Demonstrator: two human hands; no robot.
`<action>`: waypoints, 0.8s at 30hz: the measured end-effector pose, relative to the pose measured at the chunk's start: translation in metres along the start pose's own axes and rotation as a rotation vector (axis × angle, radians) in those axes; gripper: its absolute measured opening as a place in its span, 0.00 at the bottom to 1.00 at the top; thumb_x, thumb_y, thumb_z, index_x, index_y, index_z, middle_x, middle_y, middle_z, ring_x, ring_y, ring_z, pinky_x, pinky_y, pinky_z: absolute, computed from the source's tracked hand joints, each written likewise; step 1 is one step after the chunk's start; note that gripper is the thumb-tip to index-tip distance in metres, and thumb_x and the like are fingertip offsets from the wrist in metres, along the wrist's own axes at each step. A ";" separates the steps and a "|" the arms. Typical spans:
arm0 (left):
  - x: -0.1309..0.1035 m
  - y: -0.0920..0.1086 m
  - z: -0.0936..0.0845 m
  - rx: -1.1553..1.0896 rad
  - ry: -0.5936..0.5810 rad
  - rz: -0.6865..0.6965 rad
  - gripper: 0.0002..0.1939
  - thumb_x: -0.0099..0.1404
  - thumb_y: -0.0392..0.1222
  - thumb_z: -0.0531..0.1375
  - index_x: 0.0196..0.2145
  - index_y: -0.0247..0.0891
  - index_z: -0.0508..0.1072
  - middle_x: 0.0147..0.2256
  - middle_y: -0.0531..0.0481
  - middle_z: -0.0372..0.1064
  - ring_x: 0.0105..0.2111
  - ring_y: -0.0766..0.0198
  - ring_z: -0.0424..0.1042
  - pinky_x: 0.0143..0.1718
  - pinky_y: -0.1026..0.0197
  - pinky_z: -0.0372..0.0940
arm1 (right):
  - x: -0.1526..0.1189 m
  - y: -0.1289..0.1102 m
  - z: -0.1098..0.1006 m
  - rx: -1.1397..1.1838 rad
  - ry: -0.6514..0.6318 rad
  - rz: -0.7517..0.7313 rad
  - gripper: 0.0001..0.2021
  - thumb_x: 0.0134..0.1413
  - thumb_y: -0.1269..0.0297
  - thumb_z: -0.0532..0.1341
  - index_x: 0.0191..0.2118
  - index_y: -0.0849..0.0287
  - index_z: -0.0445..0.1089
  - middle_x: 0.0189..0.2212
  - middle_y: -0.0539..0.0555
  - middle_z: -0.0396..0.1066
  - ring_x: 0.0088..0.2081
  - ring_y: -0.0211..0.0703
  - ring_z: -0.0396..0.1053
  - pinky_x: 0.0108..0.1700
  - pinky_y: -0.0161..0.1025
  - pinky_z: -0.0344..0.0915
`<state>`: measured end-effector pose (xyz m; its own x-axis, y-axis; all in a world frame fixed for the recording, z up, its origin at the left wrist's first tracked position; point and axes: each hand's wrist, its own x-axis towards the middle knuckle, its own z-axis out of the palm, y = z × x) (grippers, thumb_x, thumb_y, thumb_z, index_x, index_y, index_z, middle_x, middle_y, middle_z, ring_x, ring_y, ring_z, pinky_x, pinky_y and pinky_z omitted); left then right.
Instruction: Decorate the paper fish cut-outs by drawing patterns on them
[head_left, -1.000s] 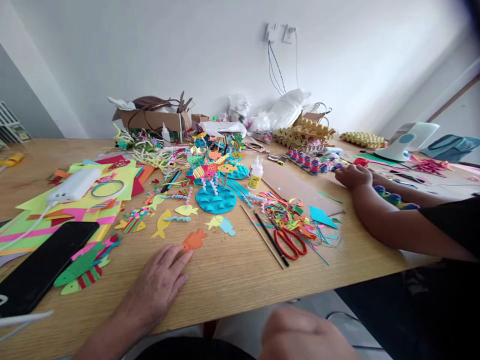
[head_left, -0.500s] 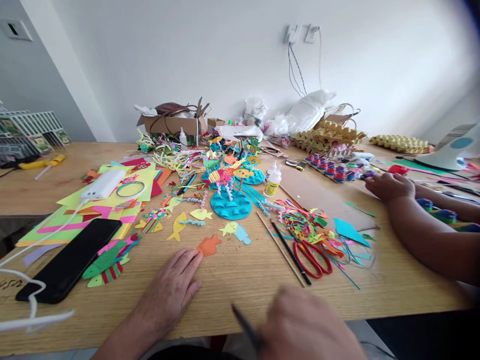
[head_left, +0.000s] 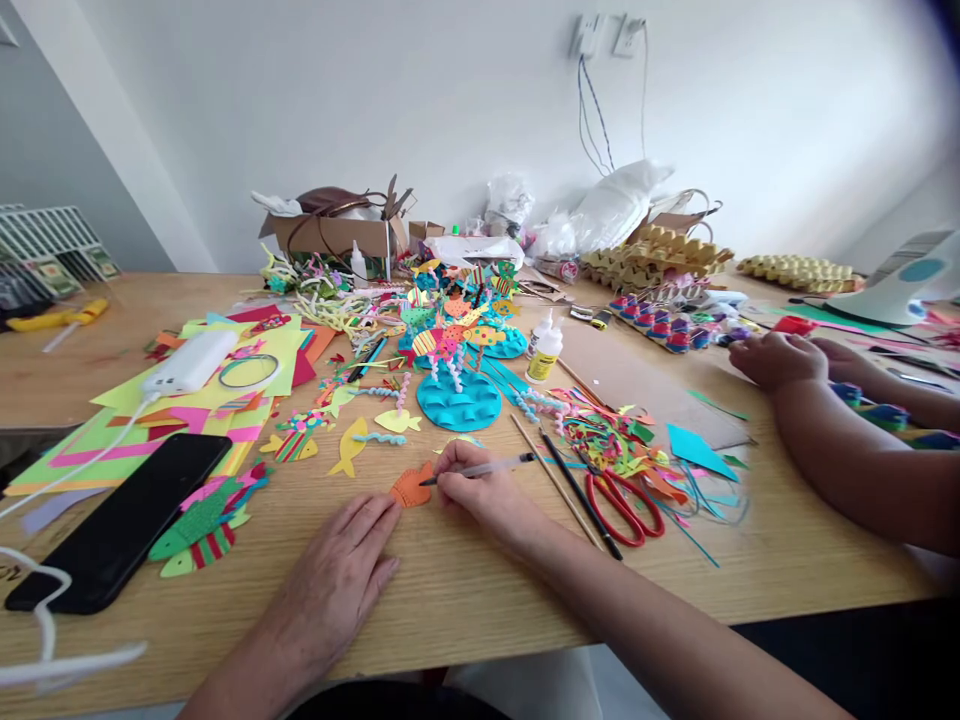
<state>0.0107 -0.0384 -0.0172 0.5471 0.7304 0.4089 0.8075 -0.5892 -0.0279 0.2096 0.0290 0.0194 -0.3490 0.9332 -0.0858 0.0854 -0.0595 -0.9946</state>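
Observation:
An orange paper fish (head_left: pixel 410 488) with small dark marks lies on the table before me. My left hand (head_left: pixel 349 545) rests flat with its fingertips on the fish's left edge. In my right hand (head_left: pixel 476 490) is a pen (head_left: pixel 504 464) with a clear barrel, its tip at the right part of the fish. Partly behind my right hand is a pale paper fish (head_left: pixel 459 443). A yellow paper fish (head_left: pixel 349 447) lies beyond my left hand, and a turquoise scalloped base (head_left: pixel 459 402) with paper fish on curly stems stands farther back.
Red-handled scissors (head_left: pixel 624 508), a black pencil (head_left: pixel 577 490) and a thin wooden stick (head_left: pixel 551 478) lie to the right. Glue bottles (head_left: pixel 545 355) stand behind paper scraps (head_left: pixel 611 430). A black phone (head_left: pixel 120 520) is at left. Another person's arm (head_left: pixel 847 440) reaches in from the right.
My right hand has come up from the table's front edge to the orange fish, bringing the pen tip onto it. My left hand stays on the fish. The view has tilted slightly.

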 end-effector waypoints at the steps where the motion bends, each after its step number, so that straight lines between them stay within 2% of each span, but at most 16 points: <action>1: 0.000 0.000 0.001 -0.013 0.007 -0.003 0.19 0.69 0.43 0.47 0.52 0.33 0.69 0.50 0.42 0.68 0.49 0.56 0.69 0.51 0.55 0.66 | 0.000 0.003 0.001 0.003 0.023 -0.002 0.06 0.37 0.75 0.53 0.24 0.58 0.61 0.15 0.43 0.63 0.18 0.33 0.58 0.21 0.30 0.53; 5: -0.002 -0.001 0.005 -0.057 0.019 -0.009 0.21 0.70 0.44 0.45 0.52 0.31 0.67 0.52 0.38 0.67 0.50 0.55 0.69 0.50 0.56 0.66 | -0.003 0.012 0.001 -0.038 0.053 -0.046 0.05 0.37 0.75 0.53 0.24 0.57 0.61 0.15 0.43 0.62 0.18 0.32 0.57 0.21 0.30 0.51; 9: -0.004 -0.002 0.007 -0.085 -0.005 -0.017 0.21 0.70 0.45 0.45 0.55 0.33 0.66 0.53 0.40 0.66 0.51 0.55 0.68 0.51 0.56 0.65 | -0.004 0.016 0.003 -0.099 0.039 -0.135 0.04 0.38 0.74 0.54 0.24 0.58 0.61 0.16 0.43 0.60 0.19 0.31 0.54 0.21 0.29 0.50; 19: 0.002 0.003 0.001 -0.053 -0.052 0.001 0.19 0.68 0.38 0.47 0.53 0.37 0.67 0.50 0.42 0.65 0.50 0.56 0.67 0.51 0.55 0.65 | -0.008 0.007 0.004 -0.363 -0.001 -0.201 0.06 0.39 0.78 0.54 0.23 0.59 0.62 0.19 0.45 0.62 0.21 0.30 0.56 0.24 0.28 0.54; 24: 0.004 0.006 0.001 -0.057 -0.082 -0.048 0.19 0.66 0.38 0.50 0.54 0.38 0.66 0.50 0.42 0.65 0.49 0.54 0.66 0.50 0.54 0.65 | -0.009 0.007 0.005 -0.409 0.012 -0.204 0.06 0.39 0.77 0.54 0.23 0.59 0.61 0.19 0.45 0.61 0.21 0.31 0.56 0.25 0.29 0.54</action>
<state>0.0183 -0.0389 -0.0165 0.5263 0.7825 0.3328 0.8206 -0.5699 0.0424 0.2083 0.0186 0.0124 -0.3866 0.9154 0.1119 0.3788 0.2683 -0.8857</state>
